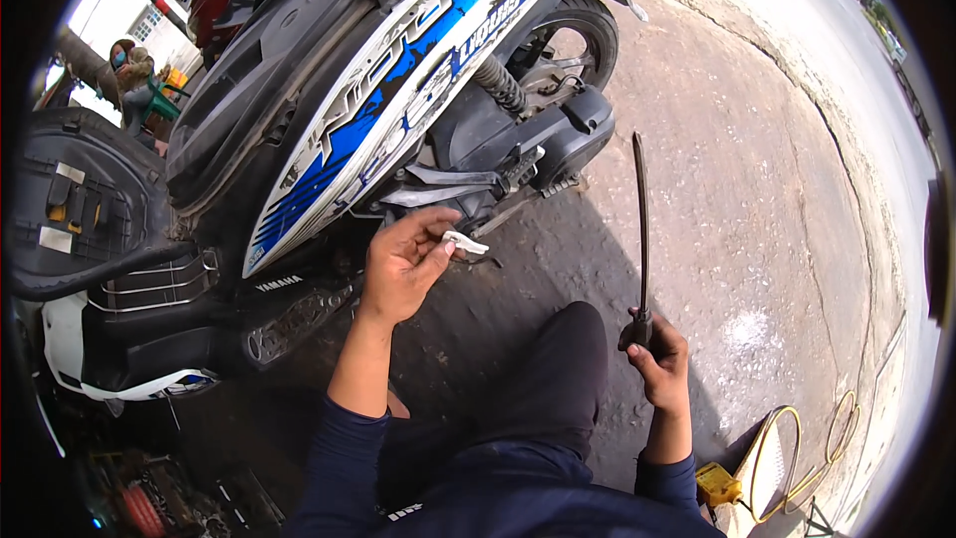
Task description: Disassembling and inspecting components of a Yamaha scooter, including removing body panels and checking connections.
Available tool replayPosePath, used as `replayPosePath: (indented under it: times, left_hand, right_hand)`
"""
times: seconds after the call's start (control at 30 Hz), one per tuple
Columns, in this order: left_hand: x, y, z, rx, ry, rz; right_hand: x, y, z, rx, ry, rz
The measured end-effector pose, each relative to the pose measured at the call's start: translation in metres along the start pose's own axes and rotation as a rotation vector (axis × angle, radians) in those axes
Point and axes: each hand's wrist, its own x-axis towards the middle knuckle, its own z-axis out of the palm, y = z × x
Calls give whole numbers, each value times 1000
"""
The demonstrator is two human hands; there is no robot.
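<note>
My left hand (408,264) is closed, pinching a small white piece (465,242) between thumb and fingers; its kind is not clear. It hovers close to the rear lower side of a scooter (398,90) with blue and white panels. In my right hand (657,359), a long thin dark rod-shaped tool (641,219) points upward, its black handle wrapped by my fingers. The rod's tip stands apart from the scooter, over the pavement. The seat of the scooter is raised, showing its underside (80,204) at the left.
The rear wheel (578,45) and engine casing (568,134) lie just beyond my hands. A yellow hose (787,438) curls on the ground at lower right, beside a yellow device (717,484). Tools and parts (149,498) lie at lower left. Another person (131,75) sits far left.
</note>
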Motion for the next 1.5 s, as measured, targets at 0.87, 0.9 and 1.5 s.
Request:
replayPosePath:
  times: [0.87, 0.9, 1.5]
  left_hand:
    - [-91, -333, 101, -168, 412, -964]
    - [-87, -338, 101, -169, 425, -968]
    - [-110, -302, 88, -141, 154, -751]
  right_hand:
    - [284, 423, -15, -1089, 19, 249]
    - [274, 421, -16, -1027, 54, 224]
    - [106, 231, 61, -495, -555, 90]
